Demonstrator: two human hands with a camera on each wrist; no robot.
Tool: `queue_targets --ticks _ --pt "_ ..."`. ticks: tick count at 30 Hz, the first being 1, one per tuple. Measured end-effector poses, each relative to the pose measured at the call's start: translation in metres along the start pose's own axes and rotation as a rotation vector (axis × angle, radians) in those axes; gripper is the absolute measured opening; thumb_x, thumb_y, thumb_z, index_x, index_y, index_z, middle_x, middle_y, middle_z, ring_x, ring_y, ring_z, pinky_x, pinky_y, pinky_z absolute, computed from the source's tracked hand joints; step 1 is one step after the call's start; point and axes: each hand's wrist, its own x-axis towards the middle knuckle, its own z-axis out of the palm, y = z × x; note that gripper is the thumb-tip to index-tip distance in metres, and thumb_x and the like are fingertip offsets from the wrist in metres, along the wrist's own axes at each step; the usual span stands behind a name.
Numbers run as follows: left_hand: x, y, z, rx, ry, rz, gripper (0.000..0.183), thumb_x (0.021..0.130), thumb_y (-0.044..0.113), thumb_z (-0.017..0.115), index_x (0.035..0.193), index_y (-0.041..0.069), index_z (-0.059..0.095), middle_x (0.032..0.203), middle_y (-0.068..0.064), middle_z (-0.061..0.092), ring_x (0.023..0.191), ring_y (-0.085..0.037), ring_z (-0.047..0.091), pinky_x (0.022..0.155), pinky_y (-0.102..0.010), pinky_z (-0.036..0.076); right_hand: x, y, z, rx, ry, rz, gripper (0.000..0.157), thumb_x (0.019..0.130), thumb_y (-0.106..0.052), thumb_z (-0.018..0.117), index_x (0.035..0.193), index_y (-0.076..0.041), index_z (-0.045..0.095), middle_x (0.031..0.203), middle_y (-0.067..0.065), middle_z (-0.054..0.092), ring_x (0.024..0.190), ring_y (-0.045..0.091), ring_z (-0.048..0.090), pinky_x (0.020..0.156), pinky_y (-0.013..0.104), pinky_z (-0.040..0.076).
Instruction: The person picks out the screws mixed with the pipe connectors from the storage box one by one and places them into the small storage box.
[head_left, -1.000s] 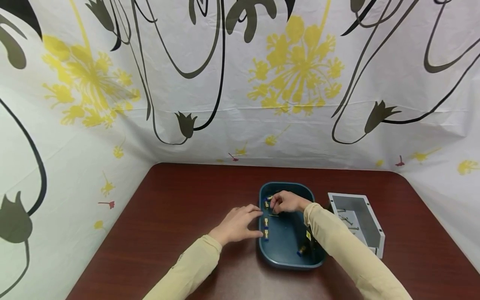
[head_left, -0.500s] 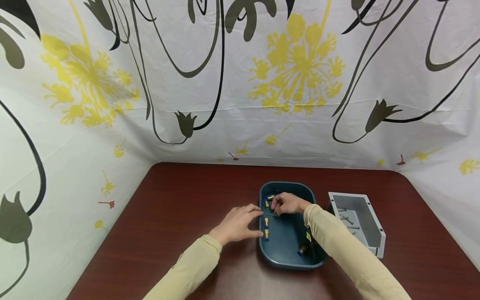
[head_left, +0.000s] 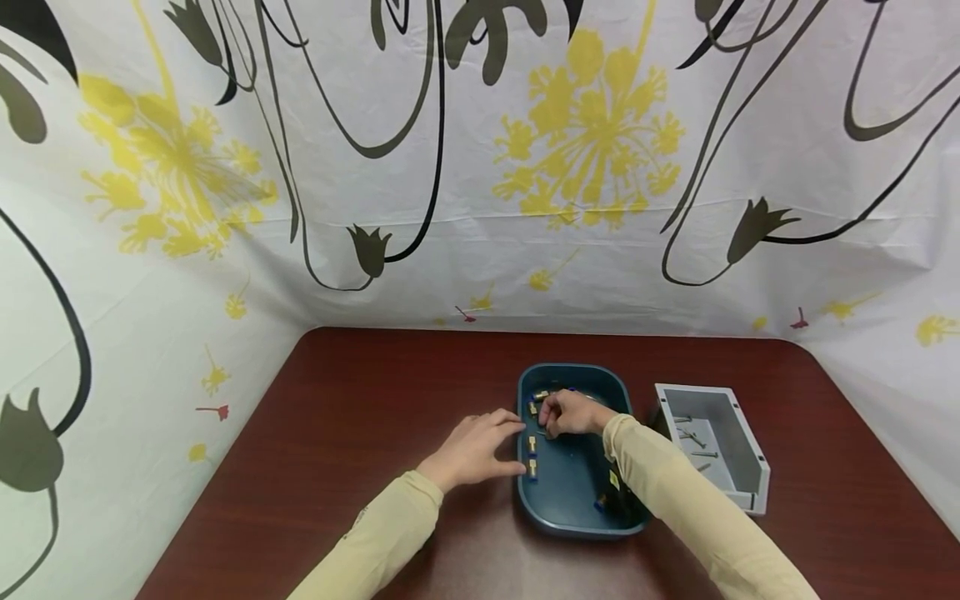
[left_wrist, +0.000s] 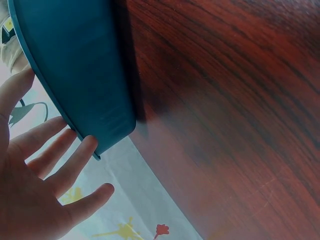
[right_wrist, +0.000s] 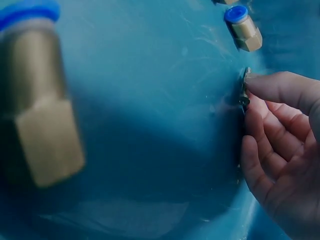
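Observation:
My left hand [head_left: 474, 448] rests its straight fingertips on the left rim of a blue-green plastic tray [head_left: 577, 531]; the left wrist view shows them along the tray's edge [left_wrist: 59, 107]. Inside the tray, my right hand [head_left: 573, 412] pinches a small metal screw [right_wrist: 244, 89] between thumb and finger, low against the tray surface. Brass push-in fittings with blue collars stand in a row along the left wall: one fitting [head_left: 532, 444] and another fitting [head_left: 532, 470] are nearest. The right wrist view shows a fitting [right_wrist: 244, 29] beyond the thumb and a blurred fitting [right_wrist: 45, 110] close up.
Right of the tray stands a grey open box [head_left: 738, 442] with several loose screws [head_left: 703, 454] in it. At the tray's lower right, under the right forearm, lies a dark object with a yellow label [head_left: 614, 480]. A patterned cloth [head_left: 480, 250] hangs behind the brown table [head_left: 375, 400].
My right hand has shifted slightly nearer to me inside the tray, over where a screw lay visible below the fingers. The left hand has stayed at the rim.

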Motion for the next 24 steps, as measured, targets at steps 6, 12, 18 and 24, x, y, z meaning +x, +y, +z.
queue_targets --ticks 6,12,18,24 --pt "0.0 0.0 0.0 -0.002 0.005 0.001 0.057 0.077 0.046 0.063 0.122 0.012 0.054 0.119 0.0 0.048 0.104 -0.012 0.048 0.088 -0.038 0.036 -0.001 -0.002 0.005 -0.031 0.025 -0.018 0.014 0.069 0.0 0.067 0.08 -0.005 0.059 0.068 0.001 0.055 0.061 0.013 0.05 0.056 0.027 0.041" --pt "-0.001 0.001 0.0 -0.002 0.006 -0.004 0.057 0.077 0.046 0.063 0.123 0.013 0.053 0.12 0.0 0.048 0.104 -0.013 0.048 0.088 -0.038 0.036 -0.002 -0.004 0.008 -0.062 0.037 -0.034 0.013 0.069 0.001 0.065 0.078 -0.005 0.059 0.067 0.0 0.054 0.059 0.013 0.049 0.055 0.027 0.04" --pt "-0.001 0.0 0.001 -0.002 0.006 0.002 0.057 0.077 0.046 0.063 0.122 0.013 0.053 0.12 0.0 0.048 0.103 -0.013 0.049 0.087 -0.037 0.037 -0.003 -0.004 0.01 -0.077 0.055 -0.024 0.012 0.07 0.0 0.066 0.077 -0.007 0.059 0.066 -0.001 0.054 0.059 0.014 0.049 0.055 0.028 0.04" --pt "-0.001 0.0 0.001 -0.007 0.007 0.002 0.057 0.077 0.046 0.063 0.122 0.013 0.054 0.119 0.0 0.048 0.103 -0.013 0.049 0.087 -0.038 0.037 -0.002 -0.005 0.012 -0.106 0.081 -0.024 0.013 0.069 0.001 0.066 0.074 -0.008 0.058 0.065 -0.001 0.053 0.058 0.014 0.049 0.054 0.028 0.04"
